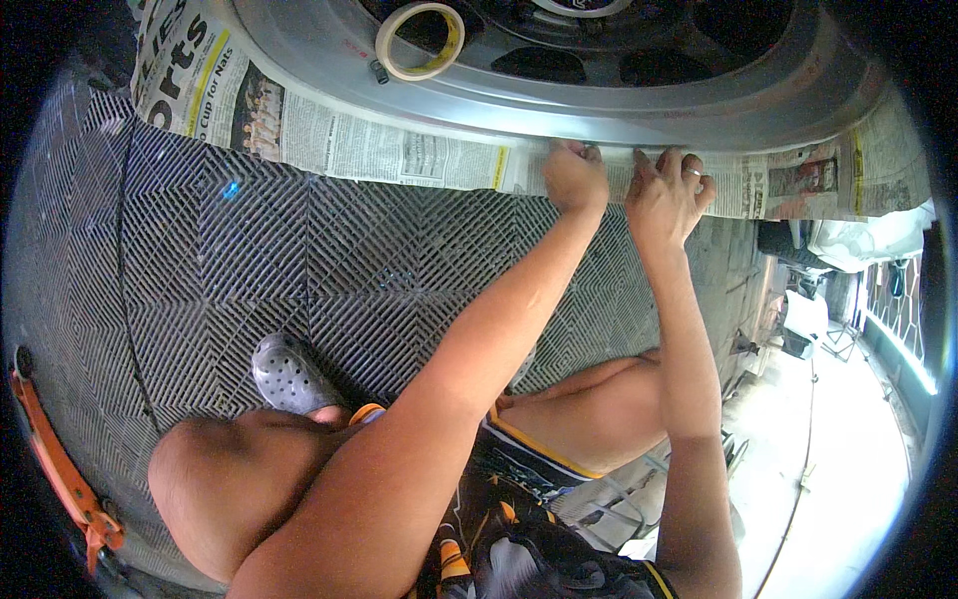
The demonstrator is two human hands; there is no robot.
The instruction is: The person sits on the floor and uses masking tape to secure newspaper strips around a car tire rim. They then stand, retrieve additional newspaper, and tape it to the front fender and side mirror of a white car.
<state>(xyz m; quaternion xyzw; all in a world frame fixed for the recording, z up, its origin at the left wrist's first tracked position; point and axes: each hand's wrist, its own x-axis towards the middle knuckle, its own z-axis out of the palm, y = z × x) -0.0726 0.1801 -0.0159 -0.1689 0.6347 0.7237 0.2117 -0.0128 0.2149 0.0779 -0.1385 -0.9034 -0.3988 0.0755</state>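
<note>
The head view shows a floor of ridged dark tiles [249,240] stretching on the near side of a silver wheel [559,110], the largest thing at hand and probably heavy and rigid. Newspaper sheets [339,145] skirt the wheel's near edge, curving with it to both sides; they look light and limp, likely to crease or tear, so flat fingertip pressure close to the wheel or a gentle grip on the outer margin should suit them. Both forearms reach forward side by side to the wheel's near edge. There the left hand [577,180] is bent at the wrist, its fingers curled in; whether they pinch anything cannot be told. Just beside it, the right hand [667,195] arches over the paper, fingers bent and slightly apart, tips at the edge. A tape roll [417,73], likely light and firm, rests on the wheel's face.
</note>
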